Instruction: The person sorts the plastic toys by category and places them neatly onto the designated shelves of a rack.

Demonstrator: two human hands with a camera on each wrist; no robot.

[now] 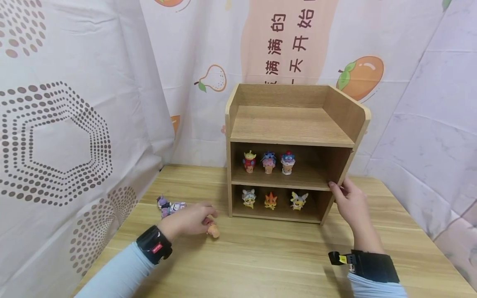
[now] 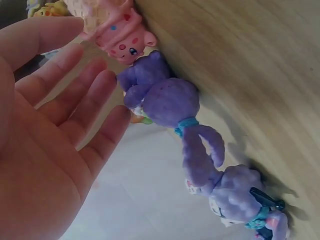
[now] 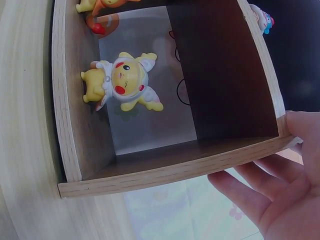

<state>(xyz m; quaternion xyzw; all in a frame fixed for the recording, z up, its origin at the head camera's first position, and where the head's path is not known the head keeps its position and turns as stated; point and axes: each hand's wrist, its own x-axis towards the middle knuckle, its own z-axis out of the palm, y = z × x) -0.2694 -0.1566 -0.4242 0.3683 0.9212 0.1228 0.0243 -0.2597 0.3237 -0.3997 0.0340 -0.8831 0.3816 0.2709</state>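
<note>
My left hand (image 1: 191, 219) is low over the table beside a pink figurine on a waffle cone (image 1: 213, 230), which lies on its side. In the left wrist view the fingers are spread and loosely bent, close to the pink figurine (image 2: 122, 37) and a purple figurine (image 2: 172, 102), gripping neither. Another purple figurine (image 2: 235, 192) lies farther along that row. My right hand (image 1: 352, 203) holds the right side panel of a small wooden shelf (image 1: 290, 124). Its thumb is at the panel's front edge and its fingers lie along the outer face, as the right wrist view also shows.
Three cone figurines (image 1: 268, 162) stand on the shelf's middle level. On the bottom level are three yellow-toned figurines, one a winged-hood figurine (image 3: 122, 82). The wooden table (image 1: 268, 260) stretches in front, with patterned curtains (image 1: 201, 54) behind and to the left.
</note>
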